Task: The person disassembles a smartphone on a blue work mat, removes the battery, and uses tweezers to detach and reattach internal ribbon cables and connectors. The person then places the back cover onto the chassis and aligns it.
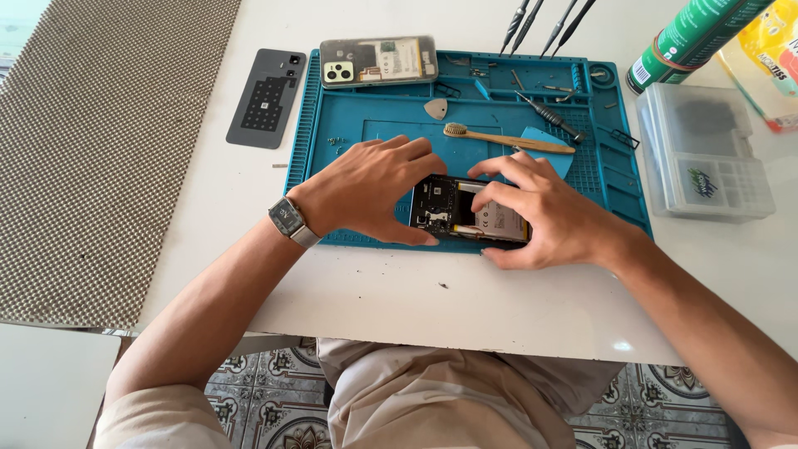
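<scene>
On the blue mat (349, 133), both hands (465, 199) clamp the opened phone (465, 212).

Count by kind:

- Opened smartphone with its circuit board and battery exposed (465, 212): 1
- Second phone body with a pale green camera block (378, 61): 1
- Dark grey phone back cover (266, 98): 1
- Blue silicone repair mat (349, 125): 1
- Bamboo-handled toothbrush (507, 139): 1
- Grey triangular plastic pick (435, 108): 1
- Black-handled screwdriver (553, 119): 1
- Slim black metal tools lying together at the table's far edge (544, 25): 4
- Clear plastic compartment box (702, 154): 1
- Green cylindrical can (686, 37): 1
- Yellow packet (769, 58): 1
- Square grey wristwatch (291, 220): 1
- Bare hands, left hand (366, 187) and right hand (549, 212): 2
</scene>
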